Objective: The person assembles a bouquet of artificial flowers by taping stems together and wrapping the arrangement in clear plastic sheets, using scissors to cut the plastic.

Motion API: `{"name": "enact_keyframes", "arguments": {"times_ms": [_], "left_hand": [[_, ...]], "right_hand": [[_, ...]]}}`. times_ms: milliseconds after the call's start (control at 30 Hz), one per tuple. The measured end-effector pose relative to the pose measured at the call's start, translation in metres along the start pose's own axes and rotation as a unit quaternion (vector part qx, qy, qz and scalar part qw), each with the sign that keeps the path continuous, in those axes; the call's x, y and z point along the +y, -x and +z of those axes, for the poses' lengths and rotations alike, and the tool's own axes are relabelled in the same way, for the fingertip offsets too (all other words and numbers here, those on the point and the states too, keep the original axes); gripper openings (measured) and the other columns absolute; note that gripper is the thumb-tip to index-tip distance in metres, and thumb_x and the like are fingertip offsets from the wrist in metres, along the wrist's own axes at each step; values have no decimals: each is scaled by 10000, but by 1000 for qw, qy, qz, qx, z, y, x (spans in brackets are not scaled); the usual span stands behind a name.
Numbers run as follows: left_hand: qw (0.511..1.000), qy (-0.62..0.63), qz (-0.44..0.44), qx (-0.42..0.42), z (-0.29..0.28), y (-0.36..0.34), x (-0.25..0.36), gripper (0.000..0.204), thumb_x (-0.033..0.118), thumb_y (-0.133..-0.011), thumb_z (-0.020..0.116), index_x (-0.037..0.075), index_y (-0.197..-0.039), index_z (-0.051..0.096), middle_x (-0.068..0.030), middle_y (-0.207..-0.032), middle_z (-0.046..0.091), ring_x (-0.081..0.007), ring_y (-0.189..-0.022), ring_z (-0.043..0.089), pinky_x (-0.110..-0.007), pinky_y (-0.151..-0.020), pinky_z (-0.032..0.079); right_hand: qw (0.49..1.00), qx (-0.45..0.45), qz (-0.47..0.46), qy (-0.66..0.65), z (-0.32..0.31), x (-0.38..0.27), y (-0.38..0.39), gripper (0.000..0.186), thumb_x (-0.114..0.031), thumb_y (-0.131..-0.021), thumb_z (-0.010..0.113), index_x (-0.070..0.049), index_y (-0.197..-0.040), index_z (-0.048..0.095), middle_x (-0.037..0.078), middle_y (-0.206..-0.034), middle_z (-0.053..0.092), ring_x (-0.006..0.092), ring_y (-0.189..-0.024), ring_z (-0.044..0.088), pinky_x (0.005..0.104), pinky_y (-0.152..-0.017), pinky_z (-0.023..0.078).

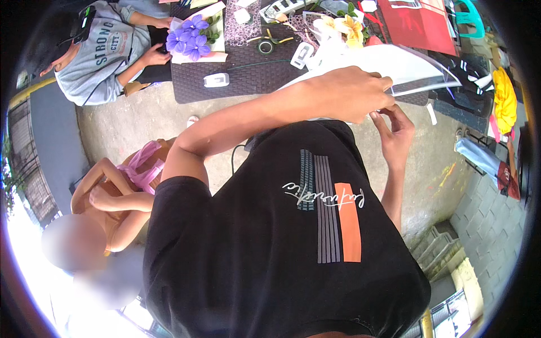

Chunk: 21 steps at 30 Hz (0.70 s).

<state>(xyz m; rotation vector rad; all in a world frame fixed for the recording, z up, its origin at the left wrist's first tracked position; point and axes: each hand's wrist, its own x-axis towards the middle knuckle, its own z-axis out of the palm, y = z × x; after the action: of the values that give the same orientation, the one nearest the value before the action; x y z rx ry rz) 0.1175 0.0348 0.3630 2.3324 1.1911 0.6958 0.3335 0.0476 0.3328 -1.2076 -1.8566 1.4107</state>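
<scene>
My left hand (363, 93) reaches across to the right, its fingers curled closed at the near edge of a white wrapping sheet (389, 61). Just below it, my right hand (399, 132) is closed too, thumb and fingers pinched together close to the left fingertips. What sits between the right fingertips is too small to make out. A clear plastic film (431, 84) stretches over the sheet's right side. Cream flowers (325, 25) and yellow flowers (352, 31) with green leaves lie beyond the sheet.
The dark woven table (191, 90) holds white devices (216, 80), a tape roll (265, 47) and red paper (420, 25). A person in a grey sweatshirt (107, 50) holds a purple-flower bouquet (193, 39) at left. Another person sits nearby, arms folded (121, 194).
</scene>
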Motion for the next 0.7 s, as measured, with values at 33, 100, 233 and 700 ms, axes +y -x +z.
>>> {"name": "enact_keyframes", "arguments": {"times_ms": [33,100,233,700], "left_hand": [[1000,-5,3,-5,1,0,0,248,65,-775,695,49,-1022,676,-116,-1027,610,-271,-988,667,-401,-760,582],[1000,-15,3,-12,5,0,2,285,40,-751,704,50,-1034,671,-124,-1055,617,-280,-1013,665,-396,-775,585],[998,-53,21,-10,18,-3,16,295,87,-769,709,55,-1058,655,-99,-1034,607,-246,-989,669,-357,-769,588],[996,-40,7,-80,57,-31,43,143,79,-803,657,-7,-917,660,-118,-896,662,-257,-800,726,-366,-647,589]], "right_hand": [[999,22,0,-27,5,0,1,158,28,-888,725,63,-1038,692,84,-966,714,129,-924,658,274,-881,506],[996,42,60,-59,9,-3,6,135,35,-896,714,59,-1028,694,64,-948,710,112,-908,652,278,-861,514],[987,81,100,-99,3,4,23,81,42,-907,696,55,-986,702,43,-926,712,99,-879,649,273,-813,523],[947,148,-6,286,-26,-23,57,134,36,-766,746,-14,-886,713,118,-845,705,309,-805,675,384,-728,523]]}}
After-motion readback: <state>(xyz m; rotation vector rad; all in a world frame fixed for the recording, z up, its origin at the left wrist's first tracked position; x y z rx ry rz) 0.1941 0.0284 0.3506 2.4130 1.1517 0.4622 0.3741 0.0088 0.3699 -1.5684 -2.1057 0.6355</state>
